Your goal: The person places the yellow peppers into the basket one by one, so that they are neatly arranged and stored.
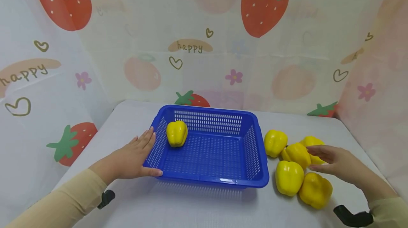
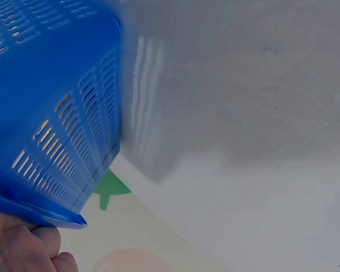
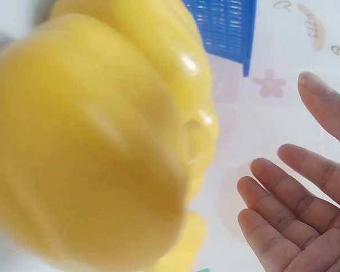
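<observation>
My left hand (image 1: pixel 135 157) rests on the left rim of a blue plastic basket (image 1: pixel 204 180), fingers extended along the side and thumb on the front rim. Inside the basket, near its back left corner, lies one yellow bell pepper (image 1: pixel 176 134). To the right of the basket several more yellow bell peppers (image 1: pixel 289 178) sit grouped on the table. My right hand (image 1: pixel 339 164) hovers over the right side of this group with nothing in it. Its spread fingers (image 3: pixel 283 204) show apart from the peppers in the right wrist view.
A white cloth covers the table (image 1: pixel 127 203). Behind it and at both sides hang pale curtains (image 1: pixel 143 19) printed with strawberries, hearts and flowers. The basket's slotted left wall (image 2: pixel 68 136) stands close beside my left hand.
</observation>
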Motion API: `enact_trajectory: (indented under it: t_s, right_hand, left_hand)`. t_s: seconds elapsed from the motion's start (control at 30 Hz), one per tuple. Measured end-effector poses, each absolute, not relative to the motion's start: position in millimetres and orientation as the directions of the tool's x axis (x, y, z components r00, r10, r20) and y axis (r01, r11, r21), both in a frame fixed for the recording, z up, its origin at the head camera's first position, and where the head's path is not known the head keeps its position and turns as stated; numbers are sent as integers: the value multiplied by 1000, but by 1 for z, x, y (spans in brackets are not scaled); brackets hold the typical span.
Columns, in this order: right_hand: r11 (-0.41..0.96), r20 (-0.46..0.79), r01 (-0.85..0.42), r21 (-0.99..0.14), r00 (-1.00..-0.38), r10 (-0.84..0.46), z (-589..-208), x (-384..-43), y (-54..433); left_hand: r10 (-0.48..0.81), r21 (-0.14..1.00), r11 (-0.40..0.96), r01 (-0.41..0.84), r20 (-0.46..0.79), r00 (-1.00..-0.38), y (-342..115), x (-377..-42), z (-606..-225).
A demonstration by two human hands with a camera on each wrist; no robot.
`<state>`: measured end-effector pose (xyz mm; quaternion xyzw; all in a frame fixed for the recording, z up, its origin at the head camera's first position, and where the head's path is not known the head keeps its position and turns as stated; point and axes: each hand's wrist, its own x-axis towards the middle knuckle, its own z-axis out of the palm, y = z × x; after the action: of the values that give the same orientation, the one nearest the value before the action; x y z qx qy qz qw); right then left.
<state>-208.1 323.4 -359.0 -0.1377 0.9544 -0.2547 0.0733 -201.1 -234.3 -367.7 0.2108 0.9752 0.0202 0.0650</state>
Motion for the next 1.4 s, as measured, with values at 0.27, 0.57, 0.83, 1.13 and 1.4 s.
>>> enact_trajectory:
  t_s: [0.27, 0.57, 0.83, 1.13, 1.4]
  right_hand:
    - [812, -119, -216, -542, -937, -329, -374, -198, 333]
    - [815, -117, -266, -514, -920, -374, -386, -191, 345]
    - [808, -216, -171, -563, -914, -344, -399, -184, 353]
    - [794, -276, -91, -601, -908, -314, -405, -179, 351]
    - [777, -237, -120, -618, -914, -329, -407, -181, 356]
  left_hand:
    - [418, 71, 908, 413, -126, -899, -234, -202, -366]
    - [412, 64, 911, 407, -119, -903, -234, -201, -367]
    - [411, 67, 912, 406, -124, -903, -233, -201, -366]
    - [413, 76, 911, 406, -136, -901, -233, -201, -365]
    - [414, 77, 910, 407, -134, -900, -234, -202, -366]
